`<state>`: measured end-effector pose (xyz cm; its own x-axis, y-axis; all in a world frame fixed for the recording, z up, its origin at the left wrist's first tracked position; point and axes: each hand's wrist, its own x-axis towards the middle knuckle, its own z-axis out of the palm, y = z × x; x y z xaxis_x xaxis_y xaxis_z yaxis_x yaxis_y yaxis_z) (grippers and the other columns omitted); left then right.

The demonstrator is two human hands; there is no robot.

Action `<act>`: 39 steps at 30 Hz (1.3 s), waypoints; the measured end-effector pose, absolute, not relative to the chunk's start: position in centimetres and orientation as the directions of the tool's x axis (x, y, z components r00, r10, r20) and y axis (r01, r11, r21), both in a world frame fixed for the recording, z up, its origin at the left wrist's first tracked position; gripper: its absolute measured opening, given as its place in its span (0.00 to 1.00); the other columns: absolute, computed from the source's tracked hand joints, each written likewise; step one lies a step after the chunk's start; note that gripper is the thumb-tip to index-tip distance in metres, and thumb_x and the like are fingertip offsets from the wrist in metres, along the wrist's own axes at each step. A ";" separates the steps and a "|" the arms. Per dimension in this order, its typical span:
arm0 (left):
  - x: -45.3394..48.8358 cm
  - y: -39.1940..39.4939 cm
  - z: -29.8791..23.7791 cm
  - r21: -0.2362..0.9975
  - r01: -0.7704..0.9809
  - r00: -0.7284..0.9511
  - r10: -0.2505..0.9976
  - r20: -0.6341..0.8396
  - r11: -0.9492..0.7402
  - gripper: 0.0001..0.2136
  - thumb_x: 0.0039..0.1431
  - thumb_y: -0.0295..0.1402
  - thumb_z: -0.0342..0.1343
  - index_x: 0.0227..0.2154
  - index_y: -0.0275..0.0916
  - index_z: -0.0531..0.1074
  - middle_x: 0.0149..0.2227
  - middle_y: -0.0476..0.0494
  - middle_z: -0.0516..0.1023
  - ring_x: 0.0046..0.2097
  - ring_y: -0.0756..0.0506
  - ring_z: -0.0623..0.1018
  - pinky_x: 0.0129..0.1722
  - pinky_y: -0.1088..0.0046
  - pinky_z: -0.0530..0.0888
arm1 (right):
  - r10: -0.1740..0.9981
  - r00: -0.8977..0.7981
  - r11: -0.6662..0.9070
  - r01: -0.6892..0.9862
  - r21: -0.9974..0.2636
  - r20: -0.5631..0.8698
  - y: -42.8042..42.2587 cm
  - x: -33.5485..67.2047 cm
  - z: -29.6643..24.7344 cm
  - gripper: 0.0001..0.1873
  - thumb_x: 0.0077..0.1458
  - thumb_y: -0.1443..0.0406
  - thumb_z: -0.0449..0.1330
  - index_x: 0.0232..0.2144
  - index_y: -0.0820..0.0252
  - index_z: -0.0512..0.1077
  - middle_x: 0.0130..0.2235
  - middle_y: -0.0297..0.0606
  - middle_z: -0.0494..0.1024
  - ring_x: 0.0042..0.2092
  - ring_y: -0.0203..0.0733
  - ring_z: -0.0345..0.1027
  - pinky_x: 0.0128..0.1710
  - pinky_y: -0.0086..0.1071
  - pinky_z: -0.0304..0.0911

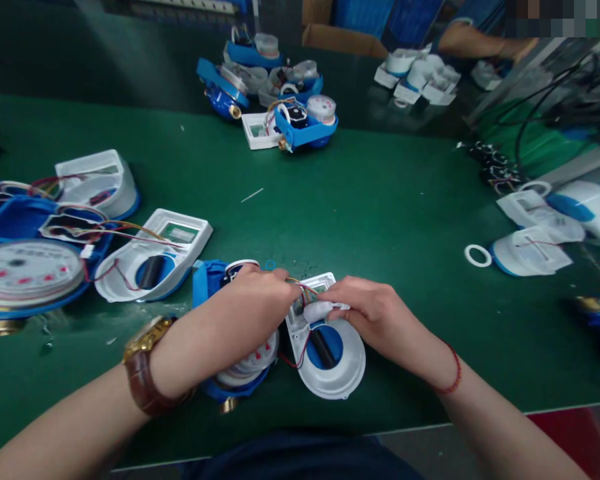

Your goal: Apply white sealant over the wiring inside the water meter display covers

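My left hand point(260, 303), with a brown-strapped watch on its wrist, is closed in a pinch on thin coloured wires point(305, 289) that run between a blue water meter point(240, 367) and a white meter cover point(333, 363) lying open side up. My right hand point(375, 313) is closed on a small white part point(320, 310) over the cover's circuit end. A black cylinder sits in the cover's blue round recess. Both hands work close together near the table's front edge.
On the green table point(370, 213), more opened meters and white covers point(153, 260) lie at the left. Several blue meters point(300, 123) stand at the back centre, white covers point(530, 250) and a white ring point(477, 255) at the right. Another person's arm point(480, 43) rests far back right.
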<state>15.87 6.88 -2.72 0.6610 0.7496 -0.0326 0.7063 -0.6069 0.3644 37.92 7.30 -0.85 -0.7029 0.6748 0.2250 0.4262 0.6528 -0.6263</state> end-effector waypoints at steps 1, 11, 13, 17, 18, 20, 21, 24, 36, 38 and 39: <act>15.8 7.0 -2.7 0.371 0.693 0.682 0.729 -0.060 -0.618 0.12 0.54 0.20 0.47 0.34 0.41 0.71 0.34 0.45 0.74 0.35 0.43 0.74 0.37 0.63 0.68 | 0.678 -0.693 0.661 0.429 -0.616 0.245 7.2 38.0 -1.0 0.06 0.60 0.70 0.54 0.37 0.61 0.72 0.34 0.38 0.79 0.36 0.39 0.73 0.35 0.31 0.68; 16.3 7.4 -2.0 0.460 0.676 0.689 0.715 -0.118 -0.576 0.17 0.47 0.16 0.46 0.37 0.42 0.69 0.33 0.48 0.75 0.32 0.44 0.74 0.34 0.67 0.69 | 0.684 -0.691 0.662 0.456 -0.596 0.232 6.9 38.2 -1.2 0.09 0.61 0.72 0.53 0.43 0.62 0.69 0.38 0.41 0.79 0.39 0.40 0.74 0.38 0.34 0.72; 16.3 7.2 -2.3 0.501 0.664 0.684 0.722 -0.106 -0.555 0.19 0.45 0.17 0.47 0.38 0.43 0.69 0.33 0.49 0.74 0.31 0.45 0.74 0.33 0.67 0.69 | 0.680 -0.690 0.667 0.443 -0.600 0.247 6.9 38.3 -1.3 0.10 0.60 0.73 0.53 0.44 0.62 0.69 0.38 0.41 0.79 0.39 0.40 0.74 0.38 0.34 0.72; 16.3 7.0 -2.7 0.558 0.675 0.648 0.749 -0.136 -0.483 0.20 0.45 0.17 0.46 0.39 0.46 0.69 0.34 0.51 0.74 0.31 0.44 0.74 0.32 0.66 0.68 | 0.664 -0.705 0.674 0.421 -0.607 0.249 7.0 38.3 -1.4 0.12 0.59 0.74 0.55 0.45 0.63 0.69 0.38 0.43 0.79 0.39 0.40 0.74 0.38 0.34 0.72; 16.3 7.0 -2.6 0.557 0.687 0.637 0.756 -0.152 -0.467 0.20 0.46 0.18 0.46 0.39 0.46 0.69 0.33 0.51 0.73 0.31 0.44 0.74 0.32 0.65 0.68 | 0.657 -0.713 0.675 0.412 -0.612 0.246 7.0 38.2 -1.4 0.12 0.59 0.73 0.55 0.45 0.63 0.69 0.38 0.44 0.79 0.40 0.40 0.74 0.38 0.34 0.72; 16.3 7.0 -2.3 0.547 0.705 0.624 0.761 -0.177 -0.451 0.18 0.47 0.19 0.46 0.37 0.45 0.69 0.33 0.50 0.73 0.31 0.43 0.73 0.32 0.64 0.68 | 0.645 -0.726 0.677 0.397 -0.620 0.240 7.1 38.0 -1.4 0.11 0.59 0.73 0.55 0.45 0.65 0.69 0.38 0.45 0.79 0.40 0.41 0.73 0.37 0.35 0.72; 16.4 7.0 -2.0 0.546 0.703 0.633 0.751 -0.187 -0.456 0.17 0.47 0.19 0.46 0.37 0.44 0.69 0.33 0.49 0.73 0.31 0.43 0.73 0.32 0.64 0.69 | 0.636 -0.732 0.685 0.387 -0.617 0.246 7.2 37.9 -1.4 0.11 0.59 0.72 0.55 0.45 0.66 0.69 0.38 0.46 0.78 0.40 0.42 0.73 0.37 0.35 0.72; 16.4 7.4 -1.3 0.541 0.714 0.649 0.712 -0.270 -0.445 0.16 0.50 0.19 0.43 0.36 0.43 0.70 0.34 0.47 0.73 0.32 0.42 0.73 0.33 0.60 0.71 | 0.609 -0.747 0.713 0.370 -0.596 0.266 7.4 38.0 -1.2 0.09 0.59 0.73 0.56 0.42 0.72 0.71 0.37 0.49 0.78 0.39 0.42 0.74 0.37 0.35 0.72; 16.4 7.7 -0.5 0.539 0.726 0.662 0.645 -0.381 -0.427 0.18 0.51 0.20 0.43 0.40 0.44 0.70 0.37 0.46 0.73 0.35 0.41 0.74 0.38 0.54 0.72 | 0.627 -0.729 0.701 0.374 -0.608 0.275 7.8 38.8 -0.8 0.09 0.55 0.76 0.58 0.39 0.75 0.73 0.37 0.50 0.79 0.40 0.43 0.74 0.39 0.34 0.72; 16.4 7.6 -0.7 0.527 0.721 0.666 0.659 -0.350 -0.449 0.18 0.50 0.20 0.43 0.39 0.43 0.70 0.36 0.46 0.73 0.34 0.42 0.74 0.37 0.56 0.72 | 0.615 -0.740 0.703 0.356 -0.616 0.274 7.7 38.6 -0.9 0.09 0.55 0.75 0.59 0.39 0.76 0.73 0.37 0.51 0.78 0.41 0.43 0.74 0.39 0.34 0.72; 16.3 7.5 -0.8 0.523 0.721 0.665 0.665 -0.339 -0.455 0.18 0.50 0.20 0.43 0.39 0.43 0.70 0.35 0.46 0.72 0.34 0.42 0.73 0.37 0.56 0.71 | 0.610 -0.745 0.703 0.350 -0.619 0.272 7.8 38.6 -0.9 0.09 0.55 0.74 0.59 0.40 0.76 0.73 0.37 0.51 0.78 0.41 0.43 0.74 0.39 0.34 0.72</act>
<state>16.32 7.51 -0.82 0.6652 0.6653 -0.3389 0.7211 -0.4546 0.5229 38.57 7.76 -0.91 -0.7447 0.6096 0.2717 0.3501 0.7033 -0.6187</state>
